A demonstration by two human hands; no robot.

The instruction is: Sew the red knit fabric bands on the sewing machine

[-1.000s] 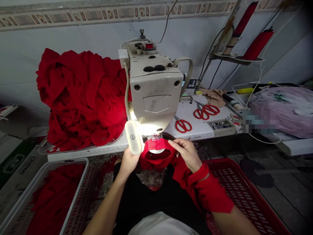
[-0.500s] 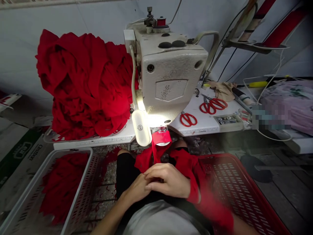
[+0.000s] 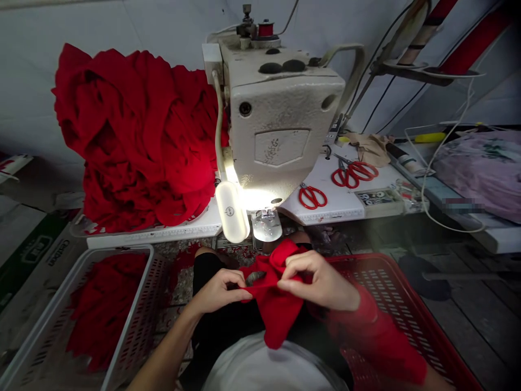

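My left hand (image 3: 216, 291) pinches one edge of a piece of red fabric (image 3: 280, 317) above my lap. Between thumb and fingers my right hand (image 3: 323, 279) grips another part of it, and the edge runs taut between the two hands. The lower part of the fabric hangs down in a point. Red cloth (image 3: 374, 331) covers my right forearm. Just beyond my hands is the sewing machine (image 3: 285, 103), its small rounded metal bed (image 3: 267, 232) bare under the needle area. A lit lamp (image 3: 233, 217) sits left of the needle.
A tall heap of red fabric (image 3: 134, 136) rests left of the machine. Red-handled scissors (image 3: 312, 197) and several tools lie on the right tabletop. A white basket (image 3: 134, 320) with red pieces stands at lower left, a red basket (image 3: 411, 315) at right. Thread cones (image 3: 468, 46) stand upper right.
The red fabric has come off the machine's bed toward me. My hands, earlier together with one over the other, are now apart and stretch its edge between them.
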